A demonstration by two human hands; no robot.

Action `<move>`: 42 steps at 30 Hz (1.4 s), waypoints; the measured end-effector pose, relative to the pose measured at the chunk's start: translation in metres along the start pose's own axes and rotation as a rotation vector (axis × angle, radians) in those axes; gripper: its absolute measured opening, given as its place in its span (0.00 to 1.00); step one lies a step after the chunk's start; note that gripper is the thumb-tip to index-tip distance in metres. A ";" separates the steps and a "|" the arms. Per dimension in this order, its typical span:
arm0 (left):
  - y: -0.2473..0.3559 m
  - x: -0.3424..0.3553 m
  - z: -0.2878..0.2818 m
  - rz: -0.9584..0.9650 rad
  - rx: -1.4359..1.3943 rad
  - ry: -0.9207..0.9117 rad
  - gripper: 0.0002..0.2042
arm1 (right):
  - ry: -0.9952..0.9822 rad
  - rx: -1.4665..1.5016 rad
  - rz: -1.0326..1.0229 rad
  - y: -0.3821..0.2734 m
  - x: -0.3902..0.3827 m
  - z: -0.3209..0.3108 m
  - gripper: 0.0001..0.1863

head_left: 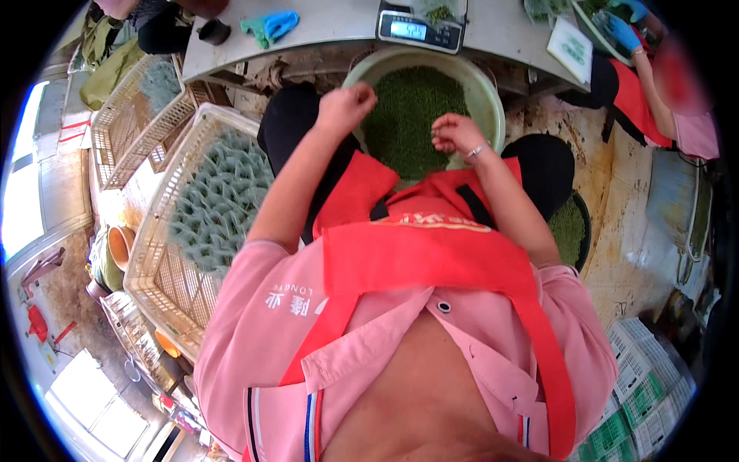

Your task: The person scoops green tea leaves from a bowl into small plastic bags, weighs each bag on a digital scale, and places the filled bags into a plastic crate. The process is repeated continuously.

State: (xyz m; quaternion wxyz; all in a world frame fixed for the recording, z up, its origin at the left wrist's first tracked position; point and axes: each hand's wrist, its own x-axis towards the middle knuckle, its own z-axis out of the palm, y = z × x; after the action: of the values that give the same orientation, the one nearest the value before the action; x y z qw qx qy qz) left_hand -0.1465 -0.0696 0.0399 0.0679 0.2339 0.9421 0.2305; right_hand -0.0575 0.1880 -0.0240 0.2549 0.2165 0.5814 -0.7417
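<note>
A wide pale tub (490,100) stands between my knees, holding a heap of small dark green grains (416,115). Over the tub's left rim hangs my left hand (348,110), fingers curled in toward the palm and thumb. My right hand (458,138), a bracelet at its wrist, is above the right side of the heap with its fingers bent together. Whatever either hand may hold is too small or too hidden to see. The hands are apart from each other, and neither visibly touches the grains.
A digital scale (419,31) with a clear bag of green stuff sits on the table (331,23) ahead, near blue gloves (269,28). At my left, a plastic crate (146,262) holds rows of filled clear bags (219,200). A blue-gloved co-worker (654,100) is at far right.
</note>
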 end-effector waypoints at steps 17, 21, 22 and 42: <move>-0.015 0.047 -0.037 -0.057 -0.469 0.248 0.08 | 0.338 0.114 -0.479 -0.079 -0.007 0.046 0.10; -0.046 0.084 -0.054 -0.175 -0.822 0.532 0.09 | 0.599 -0.513 -0.970 -0.091 -0.008 0.056 0.14; -0.049 0.085 -0.051 -0.229 -0.868 0.556 0.09 | 0.616 -0.638 -0.990 -0.101 -0.007 0.056 0.15; -0.017 0.077 -0.038 -0.041 -0.027 0.507 0.25 | 0.203 -1.752 -0.682 -0.197 0.044 0.150 0.07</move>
State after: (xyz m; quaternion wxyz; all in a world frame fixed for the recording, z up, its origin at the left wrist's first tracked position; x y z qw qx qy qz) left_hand -0.2300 -0.0614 0.0638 -0.1627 0.1486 0.9303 0.2932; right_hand -0.2193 0.0752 0.1313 0.0446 -0.1704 0.9829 -0.0529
